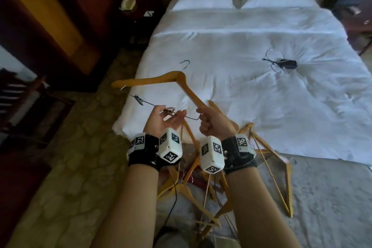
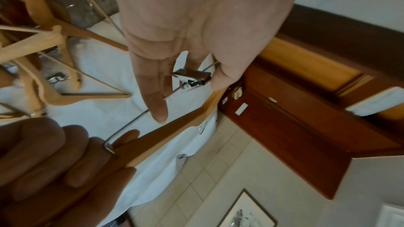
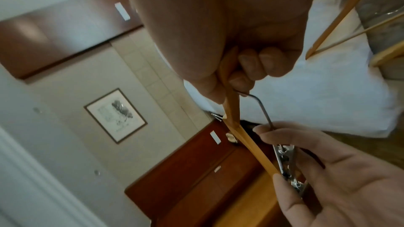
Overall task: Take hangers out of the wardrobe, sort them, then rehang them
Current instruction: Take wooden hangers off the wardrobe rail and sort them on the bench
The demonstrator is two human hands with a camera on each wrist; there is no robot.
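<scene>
A wooden hanger (image 1: 177,78) with a metal hook and a thin clip rod is held up over the bed's near left corner. My right hand (image 1: 209,121) grips the end of its right arm (image 3: 231,108), fingers curled round the wood. My left hand (image 1: 165,116), palm up, pinches a metal clip (image 1: 169,110) on the rod between thumb and fingers (image 2: 153,96). A second clip (image 1: 138,99) sits further left on the rod. Several more wooden hangers (image 1: 261,153) lie in a tangled pile on the foot of the bed, under my wrists.
The white bed (image 1: 251,36) stretches ahead with two pillows and a black device with a cable (image 1: 285,63). A grey throw (image 1: 322,187) covers the bed's foot. Dark wooden wardrobe panels (image 1: 60,16) and a luggage rack (image 1: 20,96) stand to the left, across tiled floor.
</scene>
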